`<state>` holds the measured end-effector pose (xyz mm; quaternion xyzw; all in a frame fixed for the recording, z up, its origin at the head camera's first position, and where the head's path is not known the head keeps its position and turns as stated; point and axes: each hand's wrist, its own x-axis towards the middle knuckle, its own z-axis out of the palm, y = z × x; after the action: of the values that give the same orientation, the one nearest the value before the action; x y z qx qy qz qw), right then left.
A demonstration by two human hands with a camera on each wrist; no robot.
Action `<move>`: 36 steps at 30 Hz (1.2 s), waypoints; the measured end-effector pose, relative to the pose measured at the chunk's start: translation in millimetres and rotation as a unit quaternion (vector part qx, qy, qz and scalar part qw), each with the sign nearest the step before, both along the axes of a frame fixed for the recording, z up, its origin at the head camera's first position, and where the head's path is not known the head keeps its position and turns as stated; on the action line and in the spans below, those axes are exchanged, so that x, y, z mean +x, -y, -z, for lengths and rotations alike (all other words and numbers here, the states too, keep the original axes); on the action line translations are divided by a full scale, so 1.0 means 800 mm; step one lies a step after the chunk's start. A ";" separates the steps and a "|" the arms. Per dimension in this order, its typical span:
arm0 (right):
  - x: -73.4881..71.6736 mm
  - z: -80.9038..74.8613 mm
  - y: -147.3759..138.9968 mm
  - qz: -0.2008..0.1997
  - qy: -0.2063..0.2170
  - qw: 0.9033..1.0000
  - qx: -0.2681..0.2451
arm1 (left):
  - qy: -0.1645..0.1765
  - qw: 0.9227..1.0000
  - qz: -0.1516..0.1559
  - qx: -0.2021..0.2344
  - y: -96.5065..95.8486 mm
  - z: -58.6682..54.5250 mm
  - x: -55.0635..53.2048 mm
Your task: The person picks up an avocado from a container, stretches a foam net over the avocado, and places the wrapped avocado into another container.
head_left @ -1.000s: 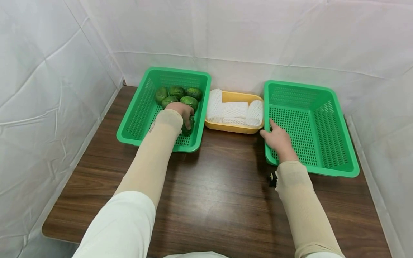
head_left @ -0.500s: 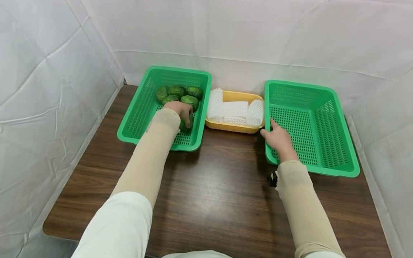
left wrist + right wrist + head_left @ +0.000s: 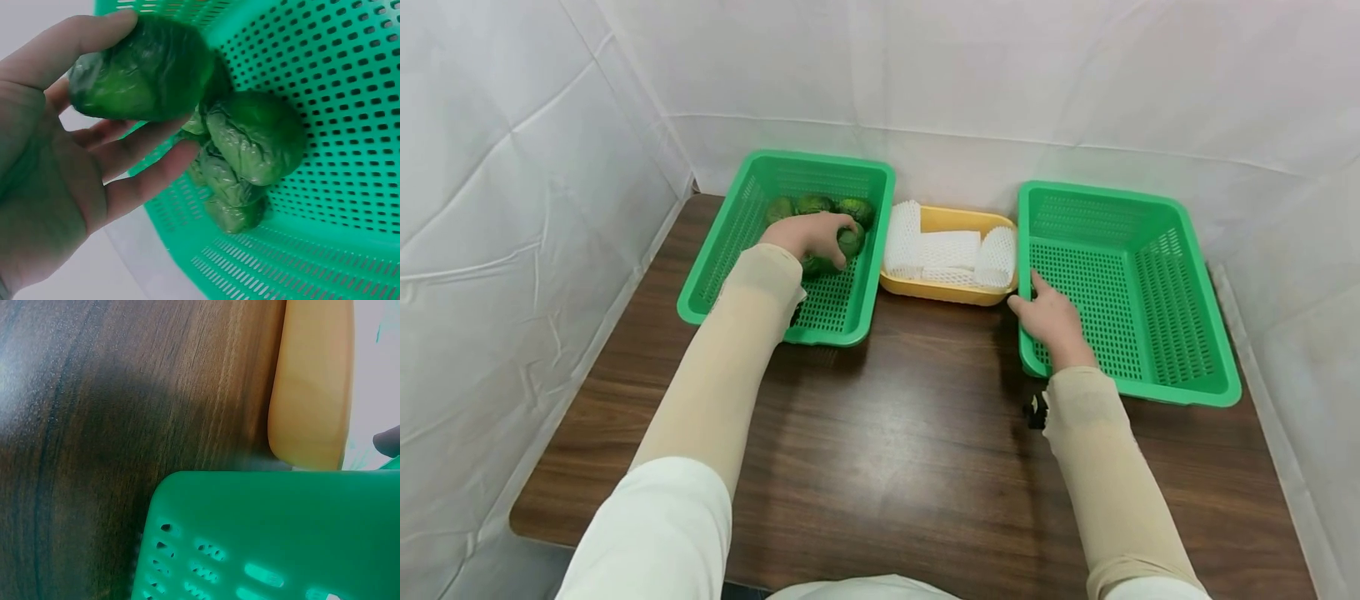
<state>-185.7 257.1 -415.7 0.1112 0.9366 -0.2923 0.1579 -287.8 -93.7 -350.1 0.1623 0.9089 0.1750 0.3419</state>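
Observation:
Between its thumb and fingers my left hand (image 3: 808, 235) holds a dark green avocado (image 3: 140, 69) wrapped in wrinkled clear film. It is over the left green basket (image 3: 820, 337), where several more wrapped avocados (image 3: 259, 137) lie against the far end. In the head view the hand partly covers them. My right hand (image 3: 1051, 321) grips the left rim of the right green basket (image 3: 1078, 287), thumb outside and fingers inside. That basket's bottom shows bare. Only a fingertip (image 3: 389, 442) of this hand enters the right wrist view.
A yellow tray (image 3: 943, 292) holding white foam net sleeves (image 3: 951, 250) stands between the two baskets, close to both. The brown wooden table (image 3: 880, 467) extends in front. White sheeting (image 3: 955, 75) rises behind and at both sides.
My left hand has lifted the avocado from near the front of the pile and moved up over the basket, its palm turning aside. The right hand keeps its grip on the rim.

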 end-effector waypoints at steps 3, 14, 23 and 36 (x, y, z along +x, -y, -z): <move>-0.001 0.000 0.000 -0.002 -0.004 1.000 0.001 | -0.026 1.000 0.016 -0.003 -0.001 -0.006 0.001; -0.002 0.000 0.002 0.000 -0.003 1.000 -0.001 | -0.065 0.994 0.025 0.088 -0.011 -0.015 0.017; -0.003 0.001 -0.001 0.004 0.006 1.000 -0.012 | -0.126 0.984 0.048 0.119 -0.024 -0.025 0.033; -0.008 -0.006 -0.003 -0.018 0.015 0.999 -0.026 | -0.165 0.969 0.081 0.165 -0.058 -0.026 0.059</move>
<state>-192.4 259.7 -410.7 0.0950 0.9279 -0.3121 0.1804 -240.4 -47.3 -329.2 0.3157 0.8955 0.2647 0.1683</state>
